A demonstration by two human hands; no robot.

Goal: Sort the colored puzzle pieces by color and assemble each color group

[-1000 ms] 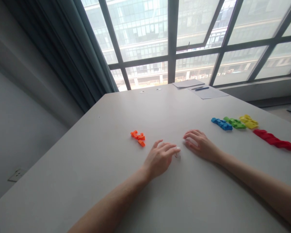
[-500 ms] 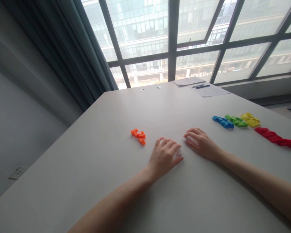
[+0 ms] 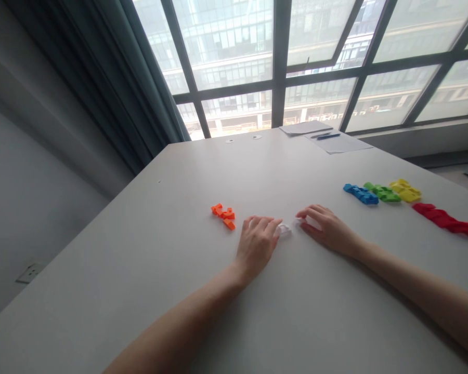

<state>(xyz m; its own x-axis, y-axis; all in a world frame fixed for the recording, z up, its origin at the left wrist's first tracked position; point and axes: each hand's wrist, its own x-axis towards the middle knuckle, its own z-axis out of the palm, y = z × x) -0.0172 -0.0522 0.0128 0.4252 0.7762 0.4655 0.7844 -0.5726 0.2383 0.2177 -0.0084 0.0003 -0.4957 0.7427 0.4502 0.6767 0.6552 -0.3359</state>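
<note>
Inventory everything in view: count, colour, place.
Table: one, white, centre
White piece: at least one, white, mid-table
Orange pieces: several, orange, centre-left
Blue pieces: several, blue, right side
Green pieces: several, green, beside blue
Yellow pieces: several, yellow, beside green
Red pieces: one row, red, far right
Papers: several, white, far edge
Pens: two, dark, on paper
Round discs: two, white, far edge
Curtain: one, dark, left
Window: one, dark-framed, behind
Socket: one, pale, grey left wall
Left hand: one, bare, at white piece
Right hand: one, bare, right of centre

One head-worn camera looks forward and down across the table (image 3: 265, 171) toward the window (image 3: 226, 47)
</note>
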